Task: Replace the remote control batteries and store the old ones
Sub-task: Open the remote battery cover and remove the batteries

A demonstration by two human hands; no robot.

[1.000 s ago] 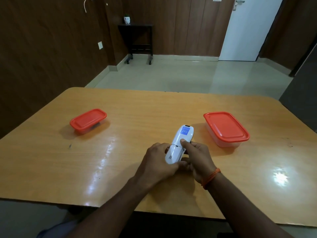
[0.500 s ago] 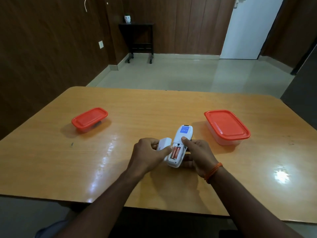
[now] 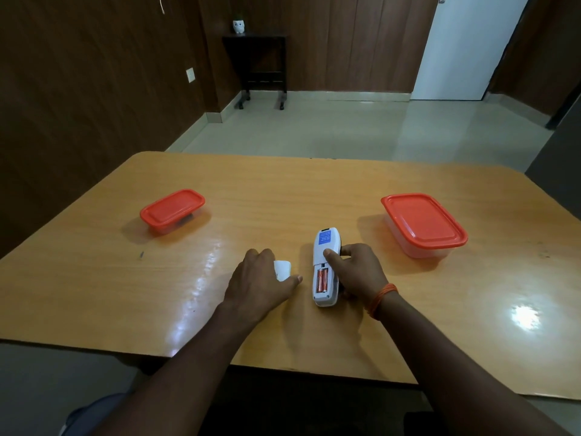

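Two batteries [image 3: 322,280]: orange, side by side in the open bay of the remote [image 3: 323,243].
remote: we see it back-up on the desk [image 3: 283,190], near the front edge.
right hand [image 3: 355,272]: curled round the remote's right side, thumb on its back.
left hand [image 3: 261,278]: just left of the remote, fingers clasping the white battery cover [image 3: 282,269], low at the desk.
boxes: small box [image 3: 172,206] far left, large box [image 3: 423,221] right, red lids on.
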